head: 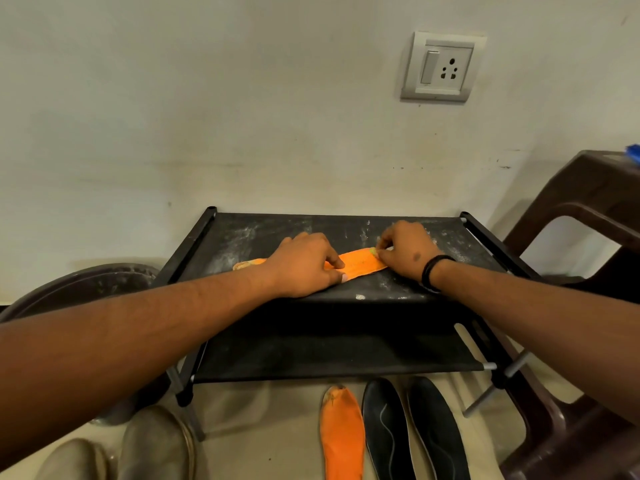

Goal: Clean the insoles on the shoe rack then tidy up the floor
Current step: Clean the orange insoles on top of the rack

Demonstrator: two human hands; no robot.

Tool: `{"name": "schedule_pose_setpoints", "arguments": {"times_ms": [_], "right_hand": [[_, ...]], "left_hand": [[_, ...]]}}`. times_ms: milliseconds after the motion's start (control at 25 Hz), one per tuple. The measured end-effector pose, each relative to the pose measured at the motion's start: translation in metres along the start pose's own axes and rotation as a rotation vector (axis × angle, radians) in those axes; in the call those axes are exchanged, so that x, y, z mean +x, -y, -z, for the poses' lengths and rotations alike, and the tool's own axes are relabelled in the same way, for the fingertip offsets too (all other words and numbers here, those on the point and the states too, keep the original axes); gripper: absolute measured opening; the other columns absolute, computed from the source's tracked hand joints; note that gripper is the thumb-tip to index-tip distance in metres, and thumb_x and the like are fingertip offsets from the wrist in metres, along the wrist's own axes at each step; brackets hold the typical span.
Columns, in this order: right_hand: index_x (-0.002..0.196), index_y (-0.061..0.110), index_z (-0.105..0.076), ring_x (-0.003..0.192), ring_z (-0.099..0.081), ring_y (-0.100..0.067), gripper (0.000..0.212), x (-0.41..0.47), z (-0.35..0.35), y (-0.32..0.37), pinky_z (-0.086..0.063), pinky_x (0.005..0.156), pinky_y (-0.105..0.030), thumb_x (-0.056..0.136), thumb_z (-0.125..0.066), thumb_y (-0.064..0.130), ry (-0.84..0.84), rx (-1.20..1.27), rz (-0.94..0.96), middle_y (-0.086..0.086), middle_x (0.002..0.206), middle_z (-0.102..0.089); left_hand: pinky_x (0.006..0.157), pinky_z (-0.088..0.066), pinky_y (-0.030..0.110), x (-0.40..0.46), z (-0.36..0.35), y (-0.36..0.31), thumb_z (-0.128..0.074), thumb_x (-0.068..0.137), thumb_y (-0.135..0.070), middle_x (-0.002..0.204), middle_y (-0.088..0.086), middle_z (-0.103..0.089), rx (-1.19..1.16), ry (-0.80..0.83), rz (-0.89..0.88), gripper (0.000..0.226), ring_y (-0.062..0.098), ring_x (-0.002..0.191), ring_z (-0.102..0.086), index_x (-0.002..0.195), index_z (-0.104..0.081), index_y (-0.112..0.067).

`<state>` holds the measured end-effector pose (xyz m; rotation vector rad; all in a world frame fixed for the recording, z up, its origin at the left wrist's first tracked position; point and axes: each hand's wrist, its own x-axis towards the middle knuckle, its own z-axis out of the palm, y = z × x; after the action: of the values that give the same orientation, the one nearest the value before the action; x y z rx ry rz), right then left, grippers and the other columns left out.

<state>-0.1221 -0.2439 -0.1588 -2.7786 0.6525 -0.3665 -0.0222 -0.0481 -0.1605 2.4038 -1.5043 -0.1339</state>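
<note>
An orange insole [360, 263] lies flat across the dusty top shelf of the black rack [263, 233], running left to right. The left hand [304, 265] lies on its middle, fingers bent, thumb and a fingertip pressing it down. The right hand [405, 249] is at the insole's right end, fingers curled and pinching something small and pale green [373, 251] against it; what that is cannot be told. On the floor below the rack lie a second orange insole [341, 434] and, just right of it, two dark insoles [414, 431] side by side. Two grey shoes [131, 448] stand at lower left.
</note>
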Motion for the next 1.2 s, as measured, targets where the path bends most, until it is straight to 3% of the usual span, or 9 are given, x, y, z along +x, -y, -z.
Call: {"name": "schedule_pose_setpoints", "arguments": {"times_ms": [120,200,360,480,720,920,1040,1200], "right_hand": [[0.081,0.010,-0.078,0.084,-0.066,-0.012,0.009,-0.017,-0.008,0.028,-0.048,0.081,-0.024,0.082,-0.069,0.013,0.087,0.163,0.121,-0.003,0.087,-0.075],[0.076,0.012,-0.078,0.079,-0.066,-0.010,0.010,-0.019,-0.010,0.035,-0.052,0.076,-0.026,0.081,-0.070,0.013,0.137,0.198,0.144,0.000,0.081,-0.075],[0.087,0.014,-0.075,0.085,-0.066,-0.028,0.017,0.002,-0.004,0.012,-0.057,0.078,-0.041,0.086,-0.058,0.018,0.051,-0.104,-0.027,-0.009,0.094,-0.072],[0.091,0.011,-0.072,0.085,-0.065,-0.034,0.019,0.003,-0.005,0.004,-0.057,0.077,-0.042,0.088,-0.054,0.017,0.000,-0.204,-0.101,-0.014,0.095,-0.070],[0.089,0.012,-0.077,0.096,-0.067,-0.020,0.016,-0.016,-0.013,0.035,-0.054,0.089,-0.036,0.086,-0.062,0.017,0.140,0.065,0.164,-0.005,0.100,-0.074],[0.094,0.014,-0.069,0.087,-0.063,-0.032,0.016,0.001,-0.002,0.014,-0.054,0.080,-0.040,0.088,-0.054,0.015,0.012,-0.315,-0.044,-0.012,0.100,-0.069],[0.090,0.009,-0.071,0.083,-0.064,-0.033,0.018,0.003,-0.005,0.012,-0.055,0.078,-0.039,0.089,-0.053,0.013,0.002,-0.188,-0.097,-0.014,0.093,-0.071],[0.092,0.008,-0.077,0.096,-0.067,-0.022,0.017,-0.012,-0.014,0.041,-0.053,0.086,-0.031,0.086,-0.062,0.014,0.111,0.086,0.104,-0.008,0.100,-0.074]], "left_hand": [[0.103,-0.039,0.051,0.000,-0.002,0.002,-0.062,0.091,-0.052,0.129,-0.003,-0.059,0.009,-0.003,0.005,0.033,0.022,0.123,-0.051,0.118,-0.072,-0.037],[0.101,-0.039,0.050,0.000,-0.002,0.001,-0.062,0.090,-0.054,0.127,-0.002,-0.059,0.024,-0.008,0.000,0.032,0.023,0.122,-0.052,0.117,-0.073,-0.039],[0.105,-0.037,0.050,-0.001,0.000,0.000,-0.062,0.093,-0.049,0.132,-0.005,-0.059,0.002,-0.003,0.002,0.033,0.021,0.126,-0.050,0.121,-0.072,-0.035],[0.108,-0.036,0.051,-0.002,0.001,0.000,-0.061,0.094,-0.048,0.134,-0.006,-0.059,-0.006,-0.004,0.001,0.034,0.020,0.127,-0.050,0.123,-0.071,-0.033],[0.107,-0.036,0.052,-0.001,-0.001,0.001,-0.064,0.091,-0.051,0.132,-0.004,-0.061,-0.009,-0.009,0.014,0.034,0.021,0.126,-0.051,0.119,-0.073,-0.035],[0.110,-0.035,0.050,-0.001,0.001,-0.002,-0.065,0.091,-0.050,0.135,-0.008,-0.062,-0.015,-0.009,0.023,0.037,0.016,0.128,-0.052,0.122,-0.072,-0.030],[0.108,-0.043,0.047,-0.002,0.000,0.002,-0.069,0.087,-0.052,0.131,-0.008,-0.066,-0.057,-0.026,0.039,0.041,0.014,0.122,-0.059,0.118,-0.075,-0.026],[0.089,-0.057,0.040,-0.002,-0.003,0.005,-0.067,0.073,-0.065,0.109,-0.005,-0.076,-0.083,-0.052,0.067,0.049,0.012,0.098,-0.069,0.100,-0.080,-0.026]]}}
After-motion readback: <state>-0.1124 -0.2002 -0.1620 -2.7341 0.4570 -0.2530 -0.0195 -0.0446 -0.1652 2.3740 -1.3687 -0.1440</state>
